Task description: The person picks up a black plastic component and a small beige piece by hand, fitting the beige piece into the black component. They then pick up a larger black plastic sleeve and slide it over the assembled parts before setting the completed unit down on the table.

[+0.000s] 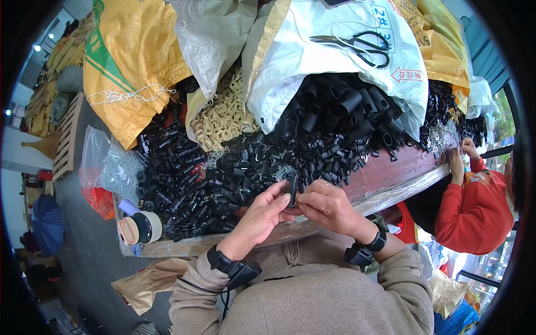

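With left hand (261, 214) on black cylindrical part (292, 185) in a thumb-and-finger pinch over table (385, 177)'s near side, right hand (330, 209) in a pinch close right, on what unclear, best to brace firmly and work gently.

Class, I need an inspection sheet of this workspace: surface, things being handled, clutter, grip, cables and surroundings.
Surface: reddish table, bare toward the right, otherwise heaped.
Job's things: small black part in hand; pile of black parts; cream rings in a heap.
Clutter: scissors on a white sack; lidded container at the left corner.
Grip: left hand holds the small black part; right hand is close against it, its hold unclear.
Cables: black cable at the left wrist.
Surroundings: person in red, right; blue umbrella, left.
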`<action>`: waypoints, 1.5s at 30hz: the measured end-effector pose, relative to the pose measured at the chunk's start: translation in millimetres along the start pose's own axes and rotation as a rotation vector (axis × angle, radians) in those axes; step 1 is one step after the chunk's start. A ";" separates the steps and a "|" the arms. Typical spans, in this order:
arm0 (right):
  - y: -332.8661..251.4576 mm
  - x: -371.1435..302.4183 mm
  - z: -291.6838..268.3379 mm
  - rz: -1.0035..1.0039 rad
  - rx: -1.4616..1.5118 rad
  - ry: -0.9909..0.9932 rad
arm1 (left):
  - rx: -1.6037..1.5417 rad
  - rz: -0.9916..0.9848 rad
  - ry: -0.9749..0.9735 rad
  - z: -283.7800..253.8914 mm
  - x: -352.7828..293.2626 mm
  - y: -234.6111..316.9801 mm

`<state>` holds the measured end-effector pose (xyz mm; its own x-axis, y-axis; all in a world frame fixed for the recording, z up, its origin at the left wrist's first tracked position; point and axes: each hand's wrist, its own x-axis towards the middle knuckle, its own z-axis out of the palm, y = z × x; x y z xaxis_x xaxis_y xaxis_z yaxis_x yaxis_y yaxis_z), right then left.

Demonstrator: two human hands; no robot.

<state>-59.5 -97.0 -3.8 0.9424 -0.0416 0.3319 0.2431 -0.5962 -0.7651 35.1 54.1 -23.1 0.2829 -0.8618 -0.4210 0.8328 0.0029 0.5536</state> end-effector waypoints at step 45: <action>78.8 -57.2 -76.6 0.506 -0.668 0.189 | -0.154 -0.031 -0.008 -31.8 -5.5 -4.9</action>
<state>-111.9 -203.0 -40.8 0.8322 -0.5276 0.1703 -0.4385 -0.8144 -0.3802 44.6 75.0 -46.4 0.2524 -0.8667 -0.4302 0.9043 0.0530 0.4237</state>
